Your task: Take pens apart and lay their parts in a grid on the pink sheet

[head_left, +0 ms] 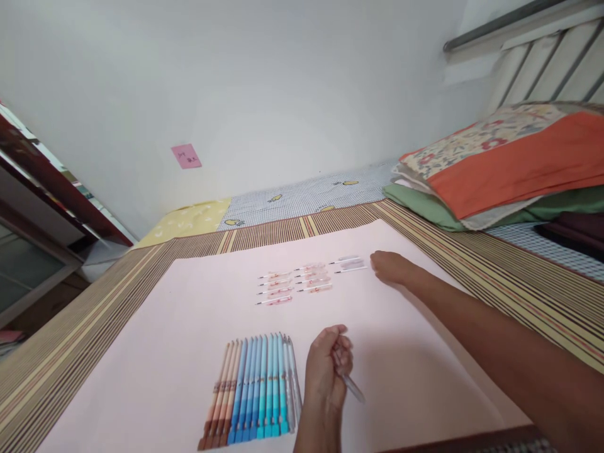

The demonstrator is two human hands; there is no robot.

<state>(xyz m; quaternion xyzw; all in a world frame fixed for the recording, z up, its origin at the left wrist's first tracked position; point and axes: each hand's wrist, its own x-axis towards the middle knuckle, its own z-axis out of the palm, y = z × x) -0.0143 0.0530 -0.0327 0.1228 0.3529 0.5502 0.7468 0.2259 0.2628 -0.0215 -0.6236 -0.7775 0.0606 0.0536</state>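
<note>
Clearly sorted by colour, pens [255, 393] lie side by side at the pink sheet's [189, 327] near edge, with refills [295, 284] in rows toward its far edge. The left hand [326, 371] grips a clear barrel [352, 385]. The right hand [391, 267] rests beside the refills; I cannot tell its grip.

Pink sticky note [185, 156] on white wall [264, 82]; folded orange-and-floral quilts [514, 160] stacked on checked sheet [302, 195], beside striped woven mat [94, 308]; dark wooden cabinet [42, 189] at left.
</note>
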